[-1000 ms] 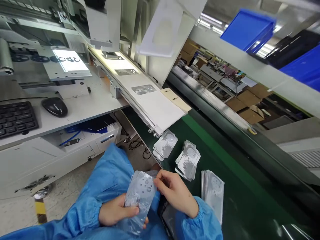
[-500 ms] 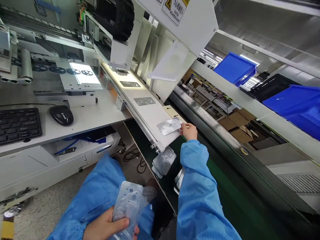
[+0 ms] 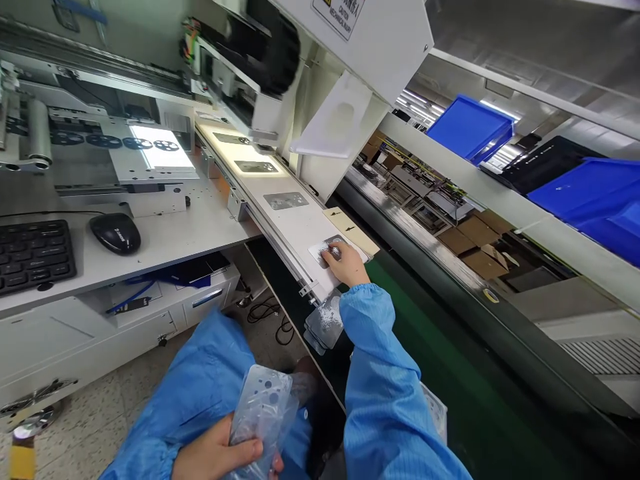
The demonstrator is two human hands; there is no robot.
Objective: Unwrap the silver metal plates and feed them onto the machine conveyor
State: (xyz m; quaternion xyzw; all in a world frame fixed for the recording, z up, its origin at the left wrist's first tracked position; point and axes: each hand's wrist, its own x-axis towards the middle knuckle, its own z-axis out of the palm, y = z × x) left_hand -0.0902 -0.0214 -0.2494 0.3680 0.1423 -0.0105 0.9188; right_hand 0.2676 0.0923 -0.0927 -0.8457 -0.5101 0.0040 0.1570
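My left hand point(image 3: 220, 453) is closed around a bundle of translucent phone-shaped plastic sheets point(image 3: 265, 400) with round holes at the top, low in front of my lap. At the near end of the white conveyor belt point(image 3: 295, 227), my right hand point(image 3: 346, 265) has its thumb and fingers together on a shiny phone-shaped panel point(image 3: 320, 251), partly covering it. Farther up the belt lies a grey panel point(image 3: 285, 201), with another panel point(image 3: 255, 167) under the light. Below the belt's end rests a small stack of panels point(image 3: 325, 323).
A cream pad point(image 3: 353, 230) sits beside the belt's right edge. Left are a mouse point(image 3: 115, 233), a keyboard point(image 3: 35, 253) and a lit plate point(image 3: 160, 147). The machine's white cover point(image 3: 370, 40) overhangs the belt. A green surface point(image 3: 415, 320) runs along the right; blue bins point(image 3: 470, 130) stand beyond.
My right hand has moved left from the panel's right edge onto its surface. The black-topped machine head has shifted right, showing another panel in the lit area. My left hand keeps its hold.
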